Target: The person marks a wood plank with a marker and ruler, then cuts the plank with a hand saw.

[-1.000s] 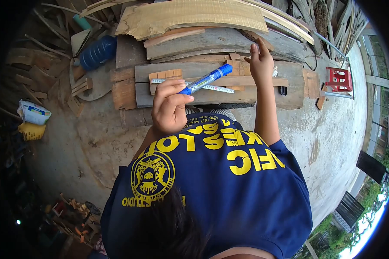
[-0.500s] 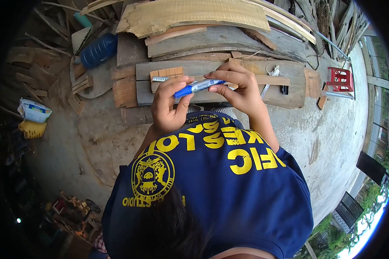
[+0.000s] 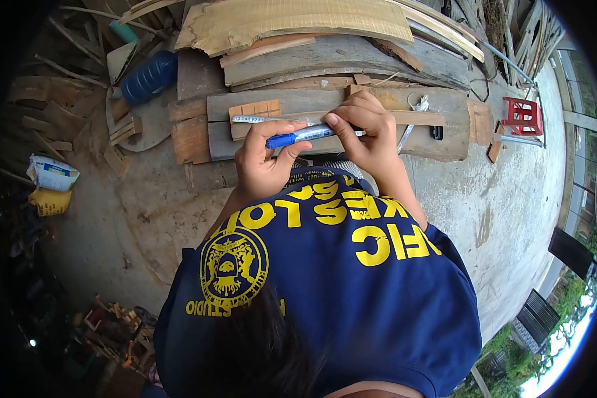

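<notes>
A marker pen (image 3: 315, 132) with a blue end on the left is held level between my two hands above the plank bench. My left hand (image 3: 264, 158) is closed around the blue end, thumb below and fingers above. My right hand (image 3: 368, 129) pinches the other end, where a pale bit shows by the fingers; whether a cap is in them is hidden. Just behind my left fingers lies a ruler (image 3: 249, 119) with printed numbers, its right part partly covered. It rests by a small marked wood piece (image 3: 266, 107) and a long wood strip (image 3: 414, 119).
Grey planks form the bench (image 3: 458, 139), with a small black object (image 3: 437, 132) and a crumpled white item (image 3: 420, 103) on it. More boards (image 3: 298, 26) are stacked behind. A blue water jug (image 3: 149, 76) lies at left, and a red stool (image 3: 521, 116) stands at right.
My right hand has shifted its grip on the marker pen, and the blue at its right end no longer shows. The pen is tilted less. More of the ruler's numbers are visible.
</notes>
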A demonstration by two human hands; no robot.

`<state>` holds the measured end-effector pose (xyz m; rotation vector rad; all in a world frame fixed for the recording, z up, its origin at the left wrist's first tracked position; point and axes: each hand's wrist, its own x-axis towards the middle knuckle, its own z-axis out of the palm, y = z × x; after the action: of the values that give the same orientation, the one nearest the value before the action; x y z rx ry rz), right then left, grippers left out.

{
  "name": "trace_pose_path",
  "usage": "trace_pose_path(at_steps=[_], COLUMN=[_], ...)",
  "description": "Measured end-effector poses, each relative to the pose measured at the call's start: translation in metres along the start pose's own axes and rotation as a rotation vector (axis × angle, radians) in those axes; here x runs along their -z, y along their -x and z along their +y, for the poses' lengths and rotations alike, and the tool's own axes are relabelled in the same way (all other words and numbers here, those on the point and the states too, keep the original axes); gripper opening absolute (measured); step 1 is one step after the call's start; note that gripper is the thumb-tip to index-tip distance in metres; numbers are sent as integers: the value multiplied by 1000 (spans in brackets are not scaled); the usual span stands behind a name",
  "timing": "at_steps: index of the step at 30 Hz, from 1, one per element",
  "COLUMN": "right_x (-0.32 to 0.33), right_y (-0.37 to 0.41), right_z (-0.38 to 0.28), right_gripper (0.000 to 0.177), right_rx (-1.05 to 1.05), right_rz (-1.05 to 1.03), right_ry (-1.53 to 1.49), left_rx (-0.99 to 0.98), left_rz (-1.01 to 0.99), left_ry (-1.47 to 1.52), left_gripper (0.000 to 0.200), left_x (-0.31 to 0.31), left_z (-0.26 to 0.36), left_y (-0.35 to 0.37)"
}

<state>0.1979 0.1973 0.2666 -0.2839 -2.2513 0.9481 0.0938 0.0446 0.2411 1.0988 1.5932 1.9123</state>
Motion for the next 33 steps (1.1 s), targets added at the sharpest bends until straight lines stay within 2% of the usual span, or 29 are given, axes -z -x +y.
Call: trace_pose_path(at_steps=[1,3,5,8,9,11,12,14,15,19,21,22,24,26,27,30,33], right_x=[-2,-9,-9,0,1,-2,-6,-16,-19,-26,-28,-29,-31,-29,-28,-25,-20], right_y=[1,5,4,-11,-13,-26,-24,-21,-20,-4,5,6,10,6,4,7,11], right_z=[-2,-5,10,35,57,85,91,99,93,29,11,13,18,17,17,21,26], right_gripper=[5,12,20,23,30,54,54,68,68,60,48,48,31,26,22,23,24], right_rx=[-1,-468,-622,-733,-725,-748,-747,-499,-497,-725,-812,-814,-834,-822,-808,-802,-824], right_rz=[0,124,186,180,129,140,133,239,228,66,-139,-141,-150,-119,-88,-38,15], right_ry=[0,-229,-393,-400,-345,9,6,152,144,-772,-1079,-1082,-1163,-1146,-1130,-1179,-1213], left_rx=[1,-70,-141,-240,-250,-253,-230,-173,-169,-100,-93,-89,-85,30,28,-6,-324], left_rz=[-2,-47,-91,-101,-55,-6,21,68,78,131,134,117,99,124,124,154,107], left_ry=[15,-28,-69,-93,-89,-83,-76,-45,-53,-5,18,15,14,105,107,73,-296], left_gripper=[30,30,31,33,32,31,30,30,30,32,34,36,39,44,44,43,42], left_x=[-1,1,3,9,11,12,11,12,13,12,13,15,16,15,15,21,60], left_z=[1,-2,-4,-8,-10,-12,-12,-13,-14,-14,-15,-16,-16,-13,-13,-11,29], left_y=[-1,-3,-6,-10,-11,-11,-10,-8,-7,-6,-6,-6,-7,-11,-12,-16,-42])
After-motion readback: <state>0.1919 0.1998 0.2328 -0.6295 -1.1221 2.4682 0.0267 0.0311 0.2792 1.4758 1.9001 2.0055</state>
